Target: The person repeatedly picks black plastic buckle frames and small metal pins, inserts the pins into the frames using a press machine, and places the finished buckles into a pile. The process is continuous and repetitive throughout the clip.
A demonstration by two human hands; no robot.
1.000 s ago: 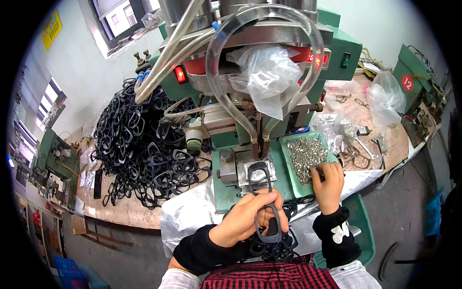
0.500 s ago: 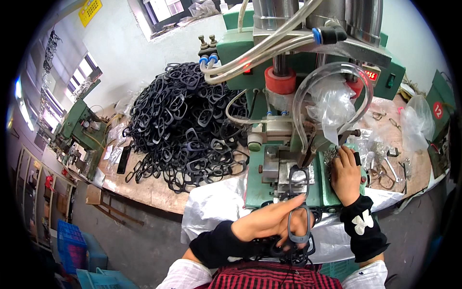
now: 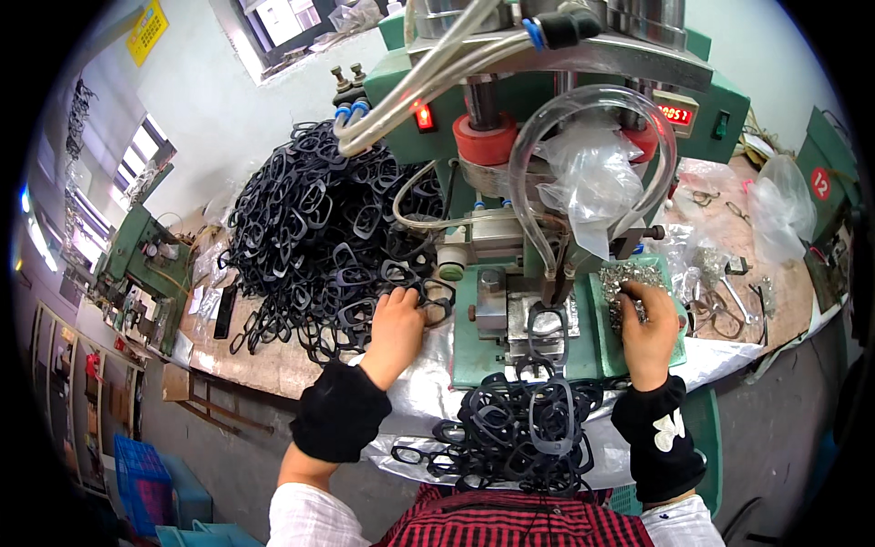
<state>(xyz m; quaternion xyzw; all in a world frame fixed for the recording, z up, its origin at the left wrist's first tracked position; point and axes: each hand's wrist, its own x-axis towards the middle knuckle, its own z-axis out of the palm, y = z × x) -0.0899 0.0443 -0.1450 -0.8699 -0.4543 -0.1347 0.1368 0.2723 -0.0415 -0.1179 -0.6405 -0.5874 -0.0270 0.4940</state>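
My left hand [image 3: 395, 333] is at the right front edge of a large heap of black eyeglass frames [image 3: 310, 237]. Its fingers are curled at one eyeglass frame [image 3: 438, 303], which sticks out past them. Over a green tray of small metal parts [image 3: 629, 276], my right hand [image 3: 650, 328] has thumb and fingertips drawn together; anything between them is too small to make out. Between the hands, an eyeglass frame [image 3: 548, 330] lies on the metal fixture of the green press, under its tool head [image 3: 554, 287]. A smaller bunch of eyeglass frames [image 3: 510, 424] rests close to my body.
The press [image 3: 583, 55] carries clear hoses and a lit red counter [image 3: 674, 114]. A plastic bag [image 3: 592, 182] hangs inside a hose loop. To the right lie a wrench [image 3: 738, 301] and wire loops. A phone [image 3: 224, 312] lies left of the heap.
My left hand has moved from the near bunch, up and left to the large heap. My right hand's fingers have bent inward at the metal parts. The view has shifted, and the counter has advanced.
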